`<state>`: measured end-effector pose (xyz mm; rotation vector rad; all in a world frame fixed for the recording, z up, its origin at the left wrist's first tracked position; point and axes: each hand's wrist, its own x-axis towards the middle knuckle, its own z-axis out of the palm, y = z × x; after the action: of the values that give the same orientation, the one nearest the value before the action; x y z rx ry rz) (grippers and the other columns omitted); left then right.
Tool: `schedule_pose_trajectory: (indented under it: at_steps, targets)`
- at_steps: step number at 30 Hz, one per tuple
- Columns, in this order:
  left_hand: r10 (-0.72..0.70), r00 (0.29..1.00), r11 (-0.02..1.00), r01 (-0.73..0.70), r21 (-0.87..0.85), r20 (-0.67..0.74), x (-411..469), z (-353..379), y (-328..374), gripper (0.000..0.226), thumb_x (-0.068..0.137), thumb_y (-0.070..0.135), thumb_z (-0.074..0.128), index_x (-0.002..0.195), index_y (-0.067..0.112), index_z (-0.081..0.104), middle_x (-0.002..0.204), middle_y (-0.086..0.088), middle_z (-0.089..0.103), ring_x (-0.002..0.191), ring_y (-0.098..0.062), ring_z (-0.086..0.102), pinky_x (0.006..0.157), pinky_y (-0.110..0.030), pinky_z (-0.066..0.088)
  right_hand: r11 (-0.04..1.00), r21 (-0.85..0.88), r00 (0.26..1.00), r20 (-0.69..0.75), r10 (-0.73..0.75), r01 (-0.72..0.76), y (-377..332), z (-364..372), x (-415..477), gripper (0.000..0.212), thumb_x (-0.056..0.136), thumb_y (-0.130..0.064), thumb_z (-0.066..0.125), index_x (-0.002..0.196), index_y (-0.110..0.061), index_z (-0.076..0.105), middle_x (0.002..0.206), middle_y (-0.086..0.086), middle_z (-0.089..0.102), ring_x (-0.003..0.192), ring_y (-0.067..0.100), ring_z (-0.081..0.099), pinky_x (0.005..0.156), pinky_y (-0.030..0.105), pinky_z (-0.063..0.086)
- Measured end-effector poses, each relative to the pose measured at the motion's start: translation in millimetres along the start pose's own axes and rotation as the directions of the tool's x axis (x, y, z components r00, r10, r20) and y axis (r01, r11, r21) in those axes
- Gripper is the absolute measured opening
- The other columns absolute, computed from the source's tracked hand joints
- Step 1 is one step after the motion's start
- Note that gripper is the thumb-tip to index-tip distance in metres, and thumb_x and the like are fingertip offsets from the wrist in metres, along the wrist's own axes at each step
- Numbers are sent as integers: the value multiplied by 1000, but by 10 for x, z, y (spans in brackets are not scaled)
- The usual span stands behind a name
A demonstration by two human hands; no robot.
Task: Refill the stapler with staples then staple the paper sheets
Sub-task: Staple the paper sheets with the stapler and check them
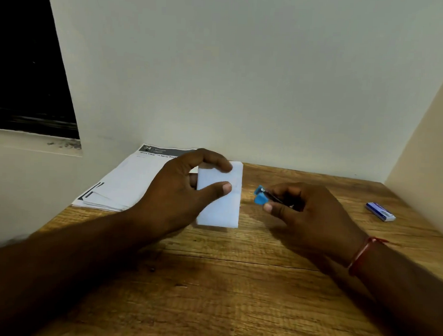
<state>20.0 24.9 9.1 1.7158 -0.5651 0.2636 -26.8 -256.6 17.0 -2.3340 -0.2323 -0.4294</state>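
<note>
My left hand (181,189) grips a folded white paper bundle (221,206) by its left edge, thumb on top and fingers curled over the far end; the bundle rests on the wooden table (223,282). To its right, my right hand (307,214) is closed around a small blue stapler (261,196), whose blue nose and metal strip stick out towards the paper. A small gap separates the stapler from the paper's right edge. A blue and white staple box (380,212) lies at the far right of the table.
A stack of printed sheets (128,181) lies at the back left corner against the wall. Walls close the table in at the back and right. A dark window opening (27,65) is at the upper left.
</note>
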Motion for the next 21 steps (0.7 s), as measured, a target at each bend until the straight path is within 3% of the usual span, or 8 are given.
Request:
schedule_pose_trajectory:
  at_steps: [2, 4, 8, 9, 11, 13, 16, 21]
  targets:
    - [-64, 998, 994, 64, -92, -1, 3, -6, -7, 21, 96, 17, 93, 108, 25, 78, 121, -14, 83, 92, -24, 89, 53, -26, 59, 979, -200, 997, 52, 48, -37, 55, 9, 11, 19, 91, -44, 88, 110, -43, 83, 96, -28, 76, 96, -11, 68, 75, 16, 46]
    - [-100, 995, 986, 100, -131, 6, 0, -11, -6, 19, 95, 14, 92, 106, 16, 75, 117, -22, 81, 86, -23, 88, 53, -23, 57, 963, -266, 994, 88, 65, -39, 76, 38, 26, 29, 89, -47, 89, 116, -40, 83, 103, -26, 73, 98, -5, 66, 76, 12, 43]
    - [-127, 991, 977, 133, -168, 48, -15, 18, 25, 20, 94, 13, 92, 104, 11, 75, 105, -20, 84, 72, -18, 84, 49, -18, 54, 963, -268, 992, 113, 63, -31, 19, 16, -2, 41, 85, -54, 90, 123, -44, 80, 104, -30, 69, 102, -5, 64, 75, 11, 43]
    - [-124, 991, 978, 131, -164, 49, -18, 24, 32, 21, 93, 15, 92, 103, 12, 75, 104, -18, 84, 70, -17, 84, 49, -18, 54, 967, -252, 994, 94, 48, -22, 0, 14, -22, 47, 81, -59, 91, 124, -46, 78, 106, -30, 70, 104, -6, 64, 76, 12, 44]
    - [-116, 992, 980, 123, -154, 52, -26, 39, 44, 25, 88, 24, 94, 103, 15, 77, 107, -15, 87, 85, -25, 88, 57, -29, 64, 992, -129, 999, 38, -1, 6, -66, 35, -63, 49, 78, -65, 89, 122, -46, 79, 108, -27, 76, 103, -6, 69, 74, 10, 48]
    - [-116, 991, 982, 125, -141, 72, -40, 48, 35, 28, 85, 32, 95, 104, 20, 79, 110, -14, 88, 96, -34, 89, 71, -44, 71, 994, 95, 998, 31, -52, 49, -154, 102, -109, 33, 83, -57, 89, 112, -42, 84, 103, -22, 82, 98, -3, 74, 74, 8, 53]
    - [-122, 986, 984, 135, -116, 117, -49, 55, 20, 27, 87, 36, 97, 106, 27, 79, 105, -10, 90, 92, -33, 90, 70, -38, 70, 971, 214, 990, 71, -122, 105, -245, 191, -164, 11, 91, -38, 90, 102, -36, 88, 96, -15, 85, 84, 4, 76, 72, 14, 56]
    - [-137, 977, 970, 166, -177, 166, -45, 80, 23, 31, 88, 37, 98, 109, 23, 78, 100, -8, 90, 83, -29, 90, 60, -31, 67, 946, 321, 990, 107, -87, 49, -257, 187, -187, 16, 95, -18, 87, 109, -25, 89, 102, -9, 88, 95, 14, 82, 89, 35, 67]
